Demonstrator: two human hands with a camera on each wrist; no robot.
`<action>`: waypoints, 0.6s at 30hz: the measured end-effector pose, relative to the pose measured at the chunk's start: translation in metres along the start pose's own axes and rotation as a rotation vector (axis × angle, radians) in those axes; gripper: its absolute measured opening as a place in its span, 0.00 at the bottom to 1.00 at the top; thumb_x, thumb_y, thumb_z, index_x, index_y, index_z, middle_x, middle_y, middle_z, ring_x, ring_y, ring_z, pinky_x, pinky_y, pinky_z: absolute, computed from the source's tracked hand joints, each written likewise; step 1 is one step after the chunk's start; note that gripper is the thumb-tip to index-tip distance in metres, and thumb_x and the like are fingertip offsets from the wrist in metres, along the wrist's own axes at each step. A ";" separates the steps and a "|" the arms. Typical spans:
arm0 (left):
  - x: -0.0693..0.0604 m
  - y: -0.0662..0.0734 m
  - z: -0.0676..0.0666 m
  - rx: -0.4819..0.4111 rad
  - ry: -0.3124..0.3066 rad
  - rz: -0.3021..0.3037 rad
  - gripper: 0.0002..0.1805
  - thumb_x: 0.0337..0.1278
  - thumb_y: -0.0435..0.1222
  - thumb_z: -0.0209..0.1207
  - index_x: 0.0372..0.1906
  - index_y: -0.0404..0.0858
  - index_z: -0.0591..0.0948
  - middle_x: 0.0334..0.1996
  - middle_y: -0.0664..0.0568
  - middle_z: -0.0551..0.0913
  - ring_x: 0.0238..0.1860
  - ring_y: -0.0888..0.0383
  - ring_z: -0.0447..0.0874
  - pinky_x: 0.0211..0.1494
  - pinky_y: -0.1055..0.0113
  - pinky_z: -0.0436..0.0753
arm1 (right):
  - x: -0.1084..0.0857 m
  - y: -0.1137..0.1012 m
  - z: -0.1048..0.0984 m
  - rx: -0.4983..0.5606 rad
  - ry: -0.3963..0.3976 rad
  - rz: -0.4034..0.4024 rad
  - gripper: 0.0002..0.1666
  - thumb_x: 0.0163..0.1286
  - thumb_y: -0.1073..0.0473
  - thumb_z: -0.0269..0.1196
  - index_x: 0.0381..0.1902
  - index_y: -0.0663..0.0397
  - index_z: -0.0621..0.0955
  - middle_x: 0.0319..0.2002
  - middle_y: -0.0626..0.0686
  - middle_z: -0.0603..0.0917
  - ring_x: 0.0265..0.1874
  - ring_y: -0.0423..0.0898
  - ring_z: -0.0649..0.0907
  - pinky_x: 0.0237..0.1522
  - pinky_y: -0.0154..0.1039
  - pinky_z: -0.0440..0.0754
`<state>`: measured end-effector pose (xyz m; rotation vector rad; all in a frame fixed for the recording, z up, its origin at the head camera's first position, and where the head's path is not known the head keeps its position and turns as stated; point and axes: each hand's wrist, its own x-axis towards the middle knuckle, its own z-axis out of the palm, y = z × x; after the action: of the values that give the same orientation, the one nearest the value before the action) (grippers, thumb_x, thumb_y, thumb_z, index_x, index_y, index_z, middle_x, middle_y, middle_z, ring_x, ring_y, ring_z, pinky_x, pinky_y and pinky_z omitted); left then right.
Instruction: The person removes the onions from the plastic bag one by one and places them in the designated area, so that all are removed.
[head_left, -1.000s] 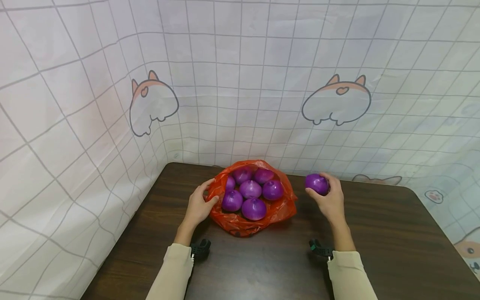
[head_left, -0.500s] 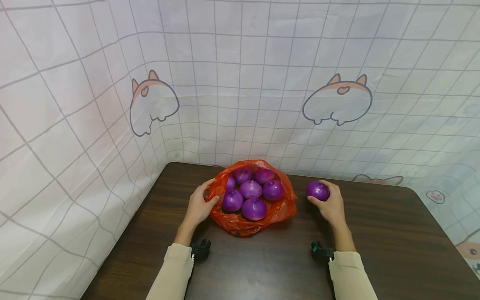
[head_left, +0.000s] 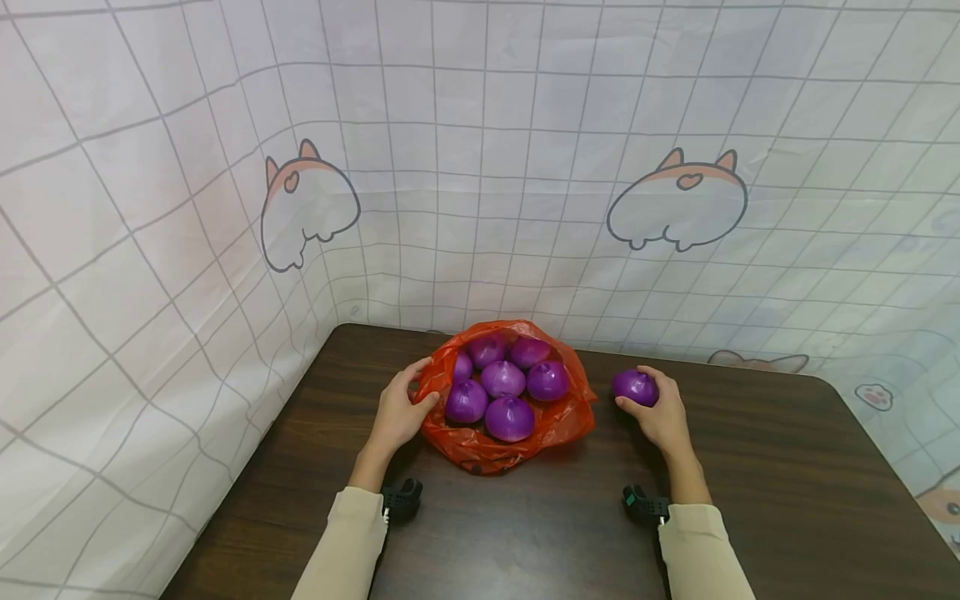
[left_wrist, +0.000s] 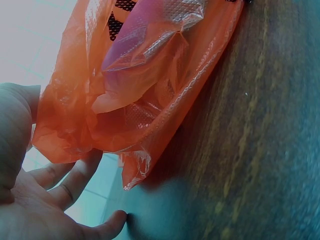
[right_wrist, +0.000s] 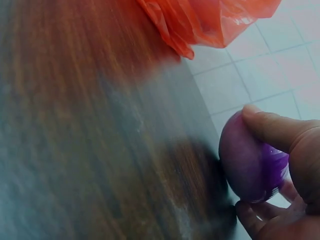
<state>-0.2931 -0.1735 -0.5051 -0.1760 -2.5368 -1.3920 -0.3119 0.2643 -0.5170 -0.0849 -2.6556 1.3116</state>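
Observation:
An orange-red plastic bag [head_left: 558, 429] stands wide-mouthed on the table, with several shiny purple onions [head_left: 503, 379] inside. My left hand [head_left: 397, 410] holds the bag's left rim between thumb and fingers. In the left wrist view the thin plastic [left_wrist: 65, 125] passes between them, and the fingers are partly behind it. To the right of the bag, my right hand [head_left: 663, 414] grips a single purple onion [head_left: 633, 387], thumb on one side and fingers on the other. The right wrist view has this onion [right_wrist: 242, 160] right at the tabletop, apart from the bag.
The dark wooden table [head_left: 525, 533] has its far edge close behind the bag. A white gridded cloth [head_left: 480, 167] with cartoon corgi prints hangs behind and to the left. Black straps with small devices [head_left: 402, 497] sit on both wrists.
My right hand has lowered the purple onion down to the table and tilted it more level. My left hand and the bag have stayed in place.

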 end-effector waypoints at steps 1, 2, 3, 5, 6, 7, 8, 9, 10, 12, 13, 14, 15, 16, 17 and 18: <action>0.000 0.000 0.000 -0.001 0.001 0.000 0.33 0.61 0.33 0.68 0.71 0.47 0.74 0.58 0.39 0.81 0.41 0.49 0.79 0.43 0.60 0.80 | 0.000 0.001 0.000 0.006 -0.001 0.004 0.43 0.67 0.54 0.72 0.75 0.53 0.66 0.72 0.70 0.63 0.71 0.72 0.66 0.71 0.72 0.62; 0.000 0.000 0.000 -0.002 0.001 -0.002 0.33 0.61 0.33 0.68 0.71 0.47 0.75 0.58 0.39 0.81 0.41 0.49 0.79 0.43 0.60 0.80 | 0.001 0.002 0.000 0.012 -0.002 0.008 0.43 0.67 0.54 0.72 0.75 0.53 0.66 0.73 0.70 0.63 0.71 0.72 0.66 0.71 0.72 0.62; 0.000 0.000 0.000 -0.003 0.000 -0.003 0.33 0.61 0.33 0.68 0.71 0.47 0.75 0.58 0.39 0.81 0.41 0.49 0.79 0.42 0.60 0.80 | 0.001 0.003 0.000 0.019 -0.001 0.012 0.43 0.67 0.54 0.72 0.75 0.52 0.66 0.73 0.70 0.62 0.71 0.72 0.66 0.71 0.72 0.61; -0.001 0.000 0.000 -0.003 -0.001 -0.006 0.33 0.61 0.34 0.68 0.71 0.48 0.74 0.58 0.39 0.81 0.40 0.49 0.79 0.42 0.61 0.79 | 0.002 0.004 0.001 0.032 0.004 0.019 0.43 0.67 0.55 0.72 0.75 0.51 0.66 0.73 0.70 0.62 0.71 0.71 0.66 0.71 0.71 0.61; -0.001 0.000 0.000 -0.003 -0.003 -0.004 0.33 0.61 0.33 0.68 0.72 0.47 0.74 0.58 0.39 0.81 0.40 0.49 0.79 0.41 0.61 0.79 | 0.002 0.004 0.001 0.039 0.007 0.020 0.43 0.67 0.55 0.72 0.75 0.51 0.66 0.73 0.69 0.62 0.71 0.71 0.65 0.71 0.71 0.61; -0.001 0.000 0.000 -0.004 -0.004 -0.003 0.33 0.61 0.34 0.68 0.72 0.47 0.74 0.58 0.39 0.81 0.40 0.49 0.78 0.41 0.62 0.78 | 0.003 0.005 0.001 0.043 0.011 0.020 0.43 0.67 0.55 0.72 0.75 0.51 0.66 0.73 0.69 0.62 0.71 0.71 0.65 0.71 0.71 0.60; -0.001 0.000 0.000 -0.005 -0.005 -0.004 0.33 0.61 0.34 0.68 0.72 0.47 0.74 0.58 0.39 0.81 0.40 0.50 0.78 0.40 0.62 0.78 | 0.003 0.005 0.001 0.048 0.015 0.018 0.43 0.67 0.56 0.72 0.75 0.52 0.66 0.73 0.69 0.62 0.71 0.71 0.65 0.71 0.71 0.60; -0.001 0.000 0.000 -0.005 -0.007 -0.004 0.33 0.61 0.34 0.68 0.72 0.47 0.74 0.58 0.39 0.81 0.39 0.50 0.78 0.40 0.62 0.78 | 0.003 0.005 0.002 0.051 0.019 0.014 0.43 0.67 0.56 0.72 0.75 0.52 0.66 0.73 0.69 0.62 0.71 0.71 0.65 0.71 0.71 0.60; -0.001 0.000 0.000 -0.003 -0.007 -0.006 0.33 0.61 0.34 0.68 0.72 0.47 0.74 0.58 0.39 0.81 0.39 0.50 0.78 0.40 0.62 0.77 | 0.004 0.006 0.002 0.053 0.023 0.010 0.43 0.66 0.56 0.72 0.75 0.53 0.66 0.73 0.70 0.63 0.71 0.71 0.65 0.71 0.71 0.60; -0.001 -0.001 0.000 -0.003 -0.005 -0.007 0.33 0.61 0.34 0.69 0.71 0.47 0.74 0.57 0.39 0.81 0.39 0.50 0.78 0.40 0.62 0.77 | 0.005 0.006 0.003 0.058 0.028 0.002 0.43 0.66 0.57 0.72 0.75 0.53 0.66 0.73 0.70 0.63 0.71 0.71 0.65 0.72 0.71 0.60; -0.001 0.000 0.000 -0.003 -0.003 -0.009 0.33 0.61 0.34 0.69 0.71 0.48 0.75 0.57 0.39 0.81 0.39 0.50 0.77 0.40 0.62 0.77 | 0.005 0.007 0.003 0.061 0.029 -0.002 0.43 0.66 0.57 0.72 0.75 0.54 0.66 0.73 0.70 0.63 0.71 0.71 0.65 0.72 0.71 0.60; 0.000 0.000 0.000 -0.002 -0.002 -0.010 0.33 0.61 0.34 0.69 0.71 0.48 0.75 0.57 0.39 0.81 0.40 0.50 0.77 0.41 0.62 0.77 | 0.006 0.007 0.003 0.064 0.030 -0.004 0.42 0.67 0.58 0.72 0.75 0.54 0.66 0.73 0.70 0.63 0.71 0.71 0.65 0.72 0.71 0.60; 0.000 0.000 0.000 -0.002 -0.001 -0.011 0.33 0.61 0.34 0.69 0.71 0.48 0.75 0.57 0.39 0.81 0.40 0.50 0.78 0.41 0.62 0.77 | 0.007 0.007 0.004 0.065 0.030 -0.004 0.42 0.67 0.58 0.72 0.75 0.54 0.66 0.72 0.70 0.63 0.71 0.71 0.65 0.72 0.71 0.60; 0.000 -0.001 0.000 -0.001 0.001 -0.009 0.33 0.61 0.34 0.69 0.71 0.47 0.75 0.57 0.39 0.81 0.40 0.50 0.78 0.41 0.62 0.78 | 0.008 0.007 0.004 0.067 0.030 -0.003 0.42 0.67 0.58 0.72 0.75 0.53 0.66 0.73 0.70 0.63 0.72 0.71 0.65 0.72 0.71 0.60; 0.000 -0.001 0.000 0.000 0.001 -0.008 0.33 0.61 0.34 0.69 0.71 0.47 0.75 0.57 0.39 0.81 0.40 0.50 0.78 0.41 0.62 0.78 | 0.008 0.007 0.005 0.068 0.030 -0.001 0.42 0.67 0.57 0.71 0.75 0.53 0.66 0.73 0.70 0.63 0.72 0.71 0.65 0.72 0.71 0.60; 0.001 -0.001 -0.001 0.001 0.001 -0.010 0.33 0.61 0.34 0.69 0.71 0.48 0.75 0.58 0.39 0.81 0.40 0.50 0.78 0.41 0.62 0.78 | 0.009 0.007 0.005 0.068 0.029 -0.002 0.43 0.67 0.57 0.71 0.75 0.53 0.66 0.73 0.70 0.62 0.72 0.72 0.65 0.71 0.71 0.60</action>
<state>-0.2937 -0.1744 -0.5052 -0.1623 -2.5411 -1.3937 -0.3219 0.2655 -0.5241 -0.0923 -2.5835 1.3880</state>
